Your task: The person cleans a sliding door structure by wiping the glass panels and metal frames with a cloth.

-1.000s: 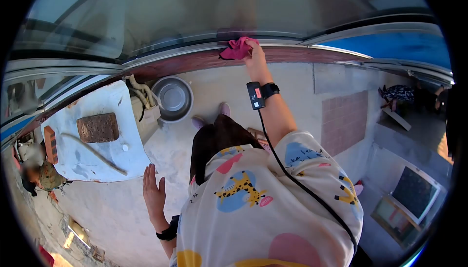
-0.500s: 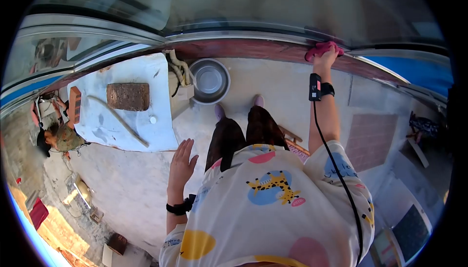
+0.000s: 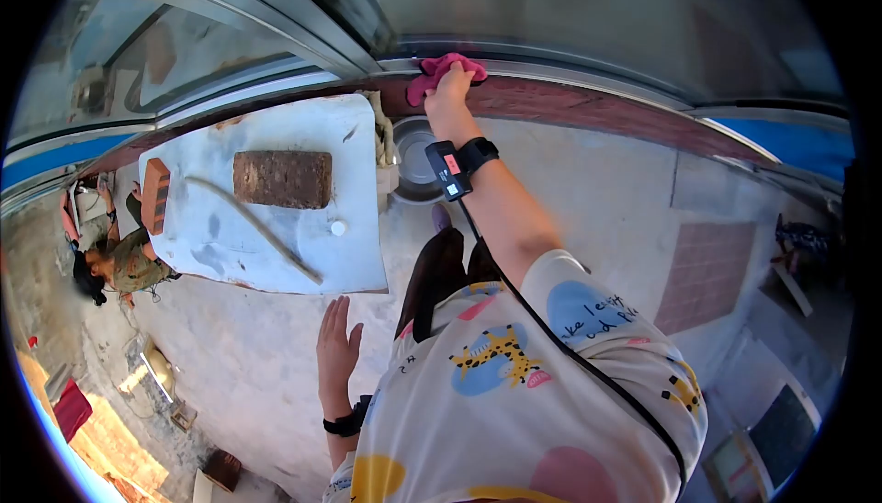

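Note:
My right hand (image 3: 452,88) is closed on a pink cloth (image 3: 428,79) and presses it against the metal window frame (image 3: 560,79), just right of the upright post. The arm reaches across in front of my body, with a black device strapped at the wrist. My left hand (image 3: 338,342) hangs in the air at my left side, fingers stretched out and empty, a black band on its wrist. It is closest to the near corner of the white-topped table (image 3: 354,255), without touching it.
On the table lie a dark brick-like block (image 3: 282,179), a bent stick (image 3: 257,232), an orange brick (image 3: 154,196) and a white cap (image 3: 339,227). A metal basin (image 3: 415,163) sits on the floor below the window. Another person (image 3: 119,264) is at far left.
My right hand has slid left along the window frame with the pink cloth, up to the post. My view has shifted too. The left hand stays open and low.

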Motion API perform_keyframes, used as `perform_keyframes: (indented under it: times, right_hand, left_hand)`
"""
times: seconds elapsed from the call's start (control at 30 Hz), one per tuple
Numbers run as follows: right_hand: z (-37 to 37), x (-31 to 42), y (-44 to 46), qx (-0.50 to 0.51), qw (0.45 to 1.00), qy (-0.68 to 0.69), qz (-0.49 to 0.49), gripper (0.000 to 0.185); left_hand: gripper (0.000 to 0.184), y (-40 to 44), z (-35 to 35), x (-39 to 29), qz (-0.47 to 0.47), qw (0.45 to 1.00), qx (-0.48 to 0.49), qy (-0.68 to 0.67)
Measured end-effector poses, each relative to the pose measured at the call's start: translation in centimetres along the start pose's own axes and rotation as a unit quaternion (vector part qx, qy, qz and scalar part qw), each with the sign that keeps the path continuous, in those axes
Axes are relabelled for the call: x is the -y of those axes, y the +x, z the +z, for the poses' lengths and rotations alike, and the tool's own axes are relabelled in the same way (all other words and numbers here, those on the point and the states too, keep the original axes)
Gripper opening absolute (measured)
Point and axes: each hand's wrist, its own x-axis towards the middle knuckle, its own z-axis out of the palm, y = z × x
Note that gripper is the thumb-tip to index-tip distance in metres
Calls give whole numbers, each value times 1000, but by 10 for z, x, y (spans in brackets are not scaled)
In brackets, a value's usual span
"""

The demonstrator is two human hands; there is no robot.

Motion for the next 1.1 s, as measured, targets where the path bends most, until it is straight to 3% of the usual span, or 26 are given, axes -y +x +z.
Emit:
perform_keyframes:
  times: [0.1,0.17,0.2,0.23,0.27,0.37,0.4,0.43,0.47,0.53,0.57,0.7,0.8,0.83,0.87,0.9,0.97,1.1]
  right_hand:
    - [32,-57,41,-47,993,104,-26,67]
    - [51,-65,33,-81,980,181,-23,30]
    - [51,-73,47,-82,980,181,-28,30]
    - [46,-80,59,-29,982,185,26,26]
    - [43,-84,68,24,978,188,81,24]
    - [15,-33,48,19,972,169,160,24]
    - [2,-16,49,9,981,112,156,26]
    - [-14,3,50,46,975,152,158,26]
    - [-40,13,69,98,986,76,113,24]
    - [-81,52,78,115,989,40,79,23]
    - [-96,81,67,83,989,81,92,22]
    - [-173,177,71,63,986,140,59,22]
    - [-232,244,74,65,992,104,16,22]
    - [-250,265,78,63,992,110,14,22]
    - [-270,283,89,65,992,107,-4,20]
    - [-289,300,96,68,992,105,-21,19]
    - [-317,333,96,32,992,99,-71,22]
    - [-345,369,84,-27,988,104,-113,27]
  left_hand:
    - [49,-9,-6,8,-29,1000,-2,-5]
    - [49,-13,-8,13,-25,1000,-9,-14]
    - [49,-12,-10,13,-31,999,-19,-19]
    - [49,-8,-14,12,-29,999,-18,-21]
    - [48,0,-21,8,0,999,-34,-37]
    - [45,36,-55,-35,90,991,-68,-72]
    - [44,48,-66,-54,136,986,-69,-72]
    - [43,58,-76,-74,183,978,-67,-72]
    - [43,68,-86,-95,192,977,-62,-72]
    - [39,85,-103,-143,358,928,-9,-102]
    - [39,91,-111,-170,365,925,-3,-103]
    - [34,99,-134,-272,548,784,78,-280]
    - [25,107,-134,-326,674,640,111,-353]
    - [40,119,-129,-334,708,563,152,-399]
    - [40,104,-114,-356,659,534,122,-516]
    - [40,102,-110,-374,659,536,127,-513]
    - [21,104,-111,-407,580,444,279,-624]
    - [15,115,-102,-449,512,382,409,-652]
